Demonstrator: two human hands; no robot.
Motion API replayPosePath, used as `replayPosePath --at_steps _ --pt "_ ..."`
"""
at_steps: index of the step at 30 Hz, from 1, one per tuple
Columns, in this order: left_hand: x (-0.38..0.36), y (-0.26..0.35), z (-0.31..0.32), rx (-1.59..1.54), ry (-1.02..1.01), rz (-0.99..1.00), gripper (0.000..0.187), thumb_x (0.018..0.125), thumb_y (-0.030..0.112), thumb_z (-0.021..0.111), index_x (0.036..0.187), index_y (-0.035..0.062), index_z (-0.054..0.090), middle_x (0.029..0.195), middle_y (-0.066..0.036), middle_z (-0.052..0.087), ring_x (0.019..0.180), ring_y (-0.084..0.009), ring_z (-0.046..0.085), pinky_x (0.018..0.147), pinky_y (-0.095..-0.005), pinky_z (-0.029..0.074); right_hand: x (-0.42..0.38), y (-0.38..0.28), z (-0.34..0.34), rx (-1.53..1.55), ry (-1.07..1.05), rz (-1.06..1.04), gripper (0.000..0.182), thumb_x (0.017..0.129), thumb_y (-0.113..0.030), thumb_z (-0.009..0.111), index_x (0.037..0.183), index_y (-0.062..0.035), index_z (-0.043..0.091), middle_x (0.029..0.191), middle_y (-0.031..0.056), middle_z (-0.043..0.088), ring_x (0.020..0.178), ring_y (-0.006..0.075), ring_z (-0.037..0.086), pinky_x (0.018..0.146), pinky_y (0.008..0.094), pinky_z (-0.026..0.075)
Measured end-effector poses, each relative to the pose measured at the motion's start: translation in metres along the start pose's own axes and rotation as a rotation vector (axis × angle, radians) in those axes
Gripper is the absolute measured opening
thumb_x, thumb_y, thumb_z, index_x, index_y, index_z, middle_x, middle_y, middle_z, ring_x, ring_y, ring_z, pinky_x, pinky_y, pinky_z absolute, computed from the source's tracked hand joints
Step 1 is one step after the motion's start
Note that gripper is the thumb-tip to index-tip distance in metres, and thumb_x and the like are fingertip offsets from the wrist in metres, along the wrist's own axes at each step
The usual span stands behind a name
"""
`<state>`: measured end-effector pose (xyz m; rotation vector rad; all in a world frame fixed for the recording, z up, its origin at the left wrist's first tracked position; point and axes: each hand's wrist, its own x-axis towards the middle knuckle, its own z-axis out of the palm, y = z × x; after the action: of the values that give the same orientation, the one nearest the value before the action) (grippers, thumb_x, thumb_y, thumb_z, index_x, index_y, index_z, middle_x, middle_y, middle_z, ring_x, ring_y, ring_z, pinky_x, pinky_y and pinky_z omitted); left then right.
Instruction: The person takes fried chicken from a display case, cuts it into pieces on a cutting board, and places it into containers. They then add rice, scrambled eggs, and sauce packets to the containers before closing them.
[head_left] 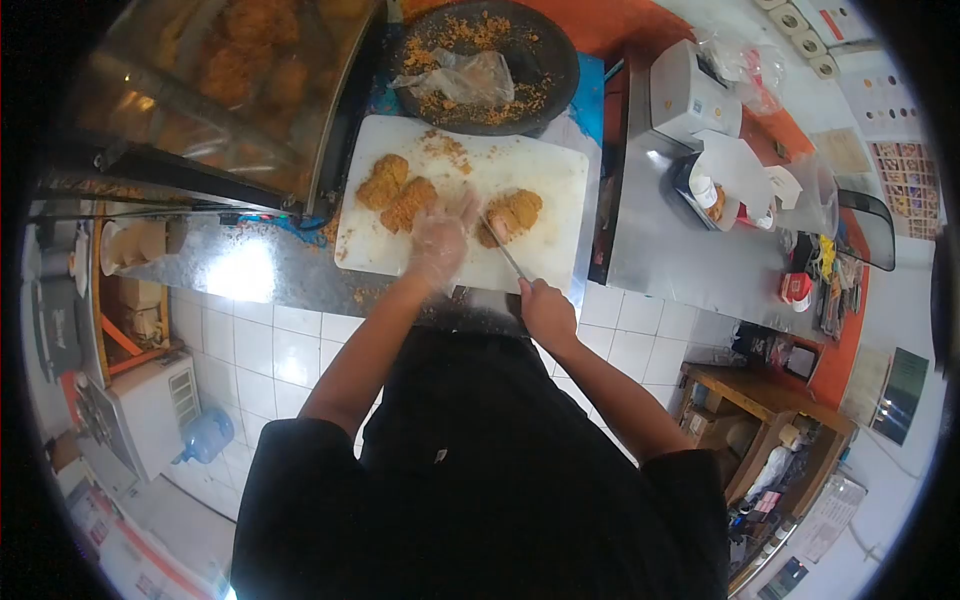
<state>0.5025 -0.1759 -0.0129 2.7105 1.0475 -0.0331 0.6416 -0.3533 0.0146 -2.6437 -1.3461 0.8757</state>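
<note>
A white cutting board (370, 250) holds pieces of golden fried chicken. My right hand (548, 312) grips a knife (508, 256), its blade angled up and left against the right-hand fried chicken piece (520, 210), where a paler inside shows. My left hand (440, 242), in a clear plastic glove, is a little blurred over the middle of the board, fingers stretched out and apart. Its fingers overlap the edge of another fried chicken piece (408, 204). Further left lies one more chicken piece (383, 181), close against that one. Crumbs (447, 150) are scattered along the board's far side.
Behind the board stands a dark round pan (560, 75) with crumbs and a crumpled plastic bag (475, 78). A glass display case (220, 90) with fried food rises at the left. On the right, a steel counter (660, 240) carries a white device (690, 95) and packaging.
</note>
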Motion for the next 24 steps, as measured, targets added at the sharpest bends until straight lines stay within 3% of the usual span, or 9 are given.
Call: replayPosePath --at_steps 2,5,8,11,14,17,20,24 --pt "-0.003 0.002 0.019 0.048 0.092 -0.002 0.063 0.086 0.011 0.049 0.149 0.0145 0.041 0.15 0.0 0.049 0.114 -0.0332 0.058 0.109 -0.0496 0.032 0.004 0.003 0.015 0.02 0.043 0.005 0.05 0.102 -0.043 0.043 0.088 0.0011 0.063 0.079 0.0281 0.066 0.077 0.0461 0.066 0.071 0.0547 0.053" --pt "0.014 0.002 0.006 0.174 -0.102 -0.039 0.062 0.088 0.013 0.049 0.15 0.0162 0.041 0.15 0.001 0.047 0.119 -0.0314 0.056 0.11 -0.05 0.031 0.009 -0.002 0.01 0.06 0.033 -0.011 0.05 0.101 -0.043 0.045 0.087 0.0015 0.063 0.078 0.0289 0.066 0.076 0.0469 0.066 0.07 0.0553 0.053" --pt "0.018 0.003 -0.02 0.148 0.004 -0.017 0.061 0.089 0.013 0.049 0.149 0.0172 0.042 0.15 0.001 0.047 0.129 -0.0297 0.051 0.113 -0.0491 0.03 0.004 -0.012 -0.022 0.111 0.026 0.016 0.048 0.101 -0.044 0.045 0.091 -0.0004 0.063 0.082 0.028 0.067 0.079 0.0472 0.066 0.072 0.0553 0.053" --pt "0.036 0.0 -0.023 -0.073 0.223 0.164 0.063 0.088 0.01 0.051 0.149 0.0166 0.041 0.151 0.0 0.047 0.131 -0.0305 0.049 0.114 -0.0472 0.031 0.003 -0.003 -0.039 0.079 0.061 0.066 0.047 0.101 -0.044 0.045 0.092 -0.0015 0.064 0.083 0.0272 0.067 0.081 0.0467 0.066 0.073 0.055 0.054" --pt "0.05 0.007 -0.017 -0.239 0.127 0.158 0.065 0.085 0.007 0.054 0.149 0.0166 0.042 0.151 -0.001 0.046 0.13 -0.0325 0.048 0.114 -0.0452 0.033 0.011 0.01 -0.048 0.013 0.075 0.075 0.047 0.101 -0.043 0.045 0.092 -0.0014 0.063 0.083 0.0265 0.068 0.082 0.0458 0.067 0.072 0.0549 0.054" --pt "0.055 0.013 -0.013 -0.087 0.107 0.167 0.067 0.084 0.009 0.057 0.149 0.0153 0.042 0.153 -0.002 0.043 0.131 -0.0341 0.047 0.115 -0.045 0.033 0.023 0.019 -0.049 -0.042 0.052 0.06 0.046 0.101 -0.043 0.045 0.093 -0.0019 0.064 0.083 0.0258 0.068 0.081 0.0449 0.068 0.072 0.0542 0.054" --pt "0.058 0.01 -0.016 -0.239 -0.027 0.124 0.067 0.086 0.009 0.054 0.151 0.017 0.04 0.153 -0.003 0.044 0.139 -0.0341 0.039 0.114 -0.0512 0.032 0.034 0.029 -0.036 -0.055 0.04 0.042 0.046 0.102 -0.042 0.044 0.093 -0.0022 0.064 0.085 0.0258 0.068 0.082 0.0446 0.068 0.074 0.0537 0.055" --pt "0.057 0.014 0.001 -0.074 -0.016 0.14 0.067 0.085 0.007 0.054 0.15 0.0135 0.041 0.149 -0.006 0.048 0.136 -0.036 0.042 0.112 -0.0513 0.034 0.048 0.035 -0.018 -0.037 0.016 0.06 0.047 0.101 -0.043 0.045 0.093 -0.0018 0.065 0.087 0.0266 0.068 0.085 0.0451 0.068 0.077 0.0535 0.054"
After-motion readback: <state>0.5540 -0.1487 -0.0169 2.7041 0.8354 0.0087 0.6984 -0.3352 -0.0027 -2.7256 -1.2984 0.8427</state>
